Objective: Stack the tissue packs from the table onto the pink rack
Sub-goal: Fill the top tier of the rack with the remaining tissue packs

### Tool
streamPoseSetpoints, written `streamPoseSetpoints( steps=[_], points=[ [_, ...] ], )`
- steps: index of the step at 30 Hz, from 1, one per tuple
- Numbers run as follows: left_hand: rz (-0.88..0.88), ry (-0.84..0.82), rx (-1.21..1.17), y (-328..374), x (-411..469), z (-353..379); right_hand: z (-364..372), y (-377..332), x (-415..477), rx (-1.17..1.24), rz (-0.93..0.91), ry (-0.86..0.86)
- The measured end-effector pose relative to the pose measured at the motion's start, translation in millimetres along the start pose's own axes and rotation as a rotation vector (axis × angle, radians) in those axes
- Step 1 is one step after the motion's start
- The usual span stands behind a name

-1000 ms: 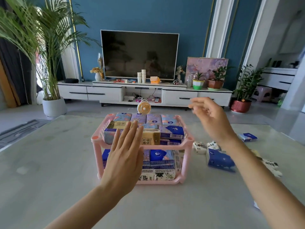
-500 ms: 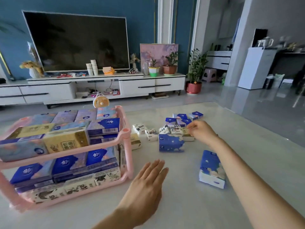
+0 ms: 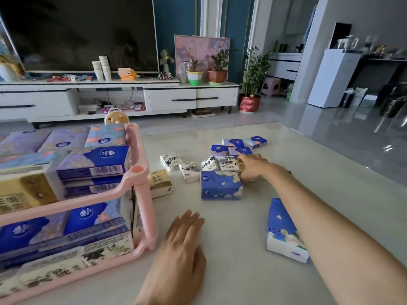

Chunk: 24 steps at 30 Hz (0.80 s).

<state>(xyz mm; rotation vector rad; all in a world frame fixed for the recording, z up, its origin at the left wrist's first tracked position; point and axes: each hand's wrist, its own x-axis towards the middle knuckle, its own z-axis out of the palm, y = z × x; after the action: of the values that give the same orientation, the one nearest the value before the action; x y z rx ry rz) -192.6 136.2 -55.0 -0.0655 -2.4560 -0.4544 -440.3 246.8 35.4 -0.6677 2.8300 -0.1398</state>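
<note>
Head view: the pink rack [image 3: 141, 194] stands at the left of the table [image 3: 242, 282], at 9 o'clock from your left hand [image 3: 180, 249]. Both of its tiers are filled with tissue packs [image 3: 92, 164]. A beige pack [image 3: 159, 182] lies on the table just beside the rack's near right post.

Your left hand rests palm down on the table beside the rack's foot, with fingers straight, released and holding nothing. At 12 o'clock from it lie small white packs [image 3: 189, 171]. At 1 o'clock lies a large blue pack [image 3: 220, 188].

Your right hand [image 3: 253, 168] sits at the far right corner of that blue pack. Its fingers curl down onto the cluster of small packs, but you cannot tell whether it has grasped one. Small blue packs [image 3: 237, 146] lie at 11 o'clock from this hand.

A blue-and-white pack [image 3: 284, 236] lies at 3 o'clock from your left hand, partly hidden by your right forearm.
</note>
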Motion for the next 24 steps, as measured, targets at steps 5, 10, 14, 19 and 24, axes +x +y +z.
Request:
streamPoseSetpoints(
  steps=[5, 10, 14, 19, 24],
  points=[
    [0.004, 0.060, -0.023, 1, 0, -1, -5, 10, -2, 0.023, -0.030, 0.162],
    [-0.006, 0.061, -0.010, 9, 0, -9, -24, 5, -60, 0.235, -0.091, 0.448],
    [0.141, 0.021, -0.106, 23, -10, -31, -47, -32, -131, 0.654, -0.284, 0.313],
    [0.333, 0.165, -0.185, 65, 4, -117, -76, -103, -197, 1.031, -0.593, 0.192],
    [0.029, 0.432, -0.005, 31, 6, -211, -77, -172, -206, 1.121, -0.683, 0.172]
  ],
)
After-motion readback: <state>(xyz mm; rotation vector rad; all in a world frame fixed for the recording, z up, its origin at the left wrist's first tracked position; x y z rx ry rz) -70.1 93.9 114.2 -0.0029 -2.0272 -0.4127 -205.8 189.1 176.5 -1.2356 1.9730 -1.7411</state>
